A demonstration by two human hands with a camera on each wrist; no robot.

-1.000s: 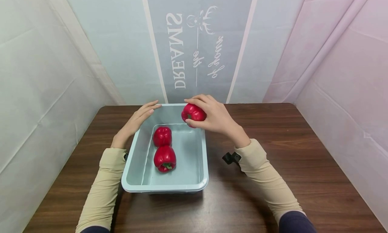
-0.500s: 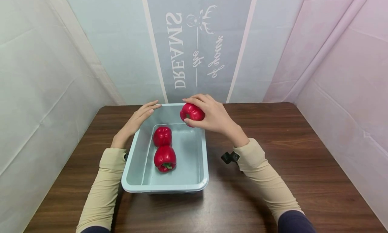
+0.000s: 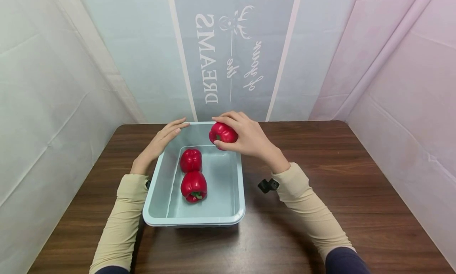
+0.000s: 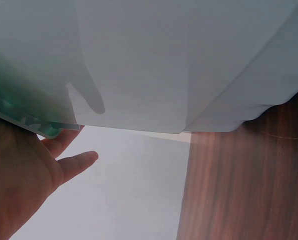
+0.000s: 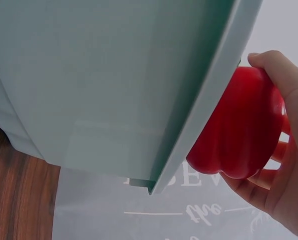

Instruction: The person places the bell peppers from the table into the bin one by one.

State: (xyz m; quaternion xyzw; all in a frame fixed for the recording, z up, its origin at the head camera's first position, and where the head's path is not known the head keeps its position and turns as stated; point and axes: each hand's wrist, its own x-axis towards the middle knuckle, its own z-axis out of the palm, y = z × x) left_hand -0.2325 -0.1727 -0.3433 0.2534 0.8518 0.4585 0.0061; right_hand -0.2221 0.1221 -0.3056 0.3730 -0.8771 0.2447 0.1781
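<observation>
My right hand (image 3: pixel 246 133) grips a red bell pepper (image 3: pixel 223 132) above the far right corner of a pale blue plastic bin (image 3: pixel 194 220). In the right wrist view, the thumb and fingers curl round that pepper (image 5: pixel 241 120), and the bin's rim hides part of it. Two more red bell peppers lie inside the bin toward its left: a far pepper (image 3: pixel 190 160) and a nearer pepper (image 3: pixel 194 186) with its green stem facing front. My left hand (image 3: pixel 160 141) lies along the bin's left rim near the far corner, fingers straight. The left wrist view shows this hand (image 4: pixel 24 175) beside the bin's outer wall.
The bin stands on a dark brown wooden table (image 3: pixel 313 147). Behind the table hangs a grey-blue cloth (image 3: pixel 231 68) with mirrored white lettering. Pale cloth walls (image 3: pixel 409 107) close in both sides. A small black device (image 3: pixel 268 185) sits at the right wrist.
My right hand has drifted slightly left with the bell pepper, farther over the bin. The left hand and the two peppers in the bin stay where they were.
</observation>
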